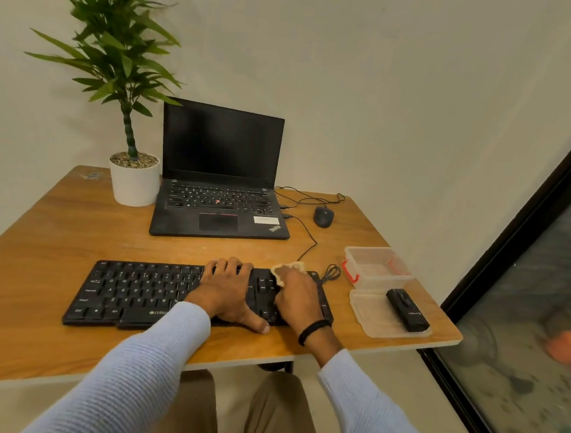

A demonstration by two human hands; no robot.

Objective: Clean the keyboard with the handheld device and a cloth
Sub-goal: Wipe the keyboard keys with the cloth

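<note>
Our left hand [227, 292] lies flat, fingers apart, seemingly to steady the keyboard [134, 291]; our right hand [296, 301] clamps its fingers on the cloth [288, 268] to wipe the right end.

Lower ctr: black keyboard [134, 293] on wood table [54, 232]. L hand [227, 290] flat on keys; R hand [296, 299] just right of it, holding bunched tan cloth [285, 271] on keyboard's right end. Right side: black handheld device [407, 309] lying on clear lid [372, 317], clear container [377, 266] above it. Upper ctr: laptop [219, 177], screen dark.
</note>
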